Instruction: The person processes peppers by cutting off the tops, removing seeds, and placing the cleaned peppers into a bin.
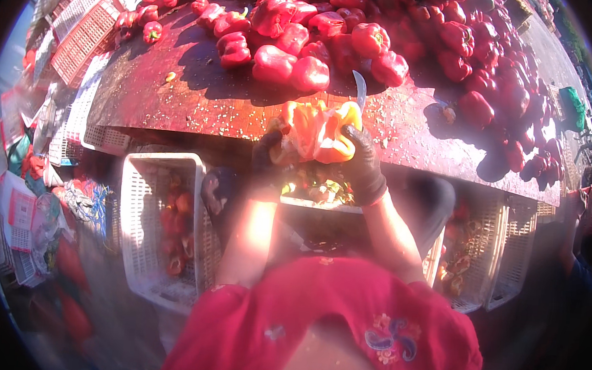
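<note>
A red bell pepper (pixel 316 133) is split open between my hands, its pale orange inside facing up. My left hand (pixel 267 161), in a dark glove, grips its left side. The right side is held by my right hand (pixel 365 163), also gloved. From that same hand a curved knife blade (pixel 360 88) sticks up past the pepper; its handle is hidden. Just below the pepper, a light container (pixel 316 204) holds orange and greenish pepper scraps. Many whole red bell peppers (pixel 274 64) are heaped on the table (pixel 179 103) ahead of my hands.
Pepper seeds are scattered along the table's near edge. A white plastic crate (pixel 126 205) with red pepper pieces stands to my left. More crates (pixel 514 256) stand to my right. Stacked crates (pixel 81 33) and bags (pixel 50 221) lie farther left.
</note>
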Demonstrator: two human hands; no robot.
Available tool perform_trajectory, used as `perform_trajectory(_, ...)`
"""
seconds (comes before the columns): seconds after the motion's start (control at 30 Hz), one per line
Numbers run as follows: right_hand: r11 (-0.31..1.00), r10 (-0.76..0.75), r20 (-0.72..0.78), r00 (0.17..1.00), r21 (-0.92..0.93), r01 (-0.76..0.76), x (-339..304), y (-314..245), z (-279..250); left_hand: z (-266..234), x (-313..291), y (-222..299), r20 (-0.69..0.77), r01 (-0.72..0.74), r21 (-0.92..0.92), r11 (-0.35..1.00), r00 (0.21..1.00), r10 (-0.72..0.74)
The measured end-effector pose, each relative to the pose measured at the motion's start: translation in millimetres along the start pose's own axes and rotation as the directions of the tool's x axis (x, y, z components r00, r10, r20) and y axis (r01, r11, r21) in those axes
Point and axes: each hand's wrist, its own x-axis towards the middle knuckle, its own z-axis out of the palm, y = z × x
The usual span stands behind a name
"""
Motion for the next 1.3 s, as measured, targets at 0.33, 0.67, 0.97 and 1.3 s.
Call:
perform_trajectory(0.33, 0.969, 0.229, 0.203, 0.952, 0.042, -0.242, -2.2, -31.9, 18.5, 10.2, -3.7, 65.9, 0.330, -0.135, 0.574, 0.807, 0.941, -0.077)
perform_trajectory(0.67, 0.989, -0.143, 0.256, 0.956, 0.009, 0.146, -2.0, -6.1, 10.3, -27.2, -4.5, 20.3, 0.029, 0.011, 0.611, 0.792, 0.999, -0.036)
perform_trajectory(0.97, 0.911, -0.199, 0.046, 0.979, -0.361, 0.202, -1.0, -10.7, 37.4, 6.7, -14.3, 12.0, -0.302, -0.166, 0.470, 0.867, 0.892, 0.335)
perform_trajectory(1.3, 0.958, -0.285, -0.085, 0.955, -0.021, 0.284, 17.0, -74.7, 80.6, 42.0, -88.0, 69.4, -0.431, 0.238, 0.880, 0.411, 0.764, 0.480)
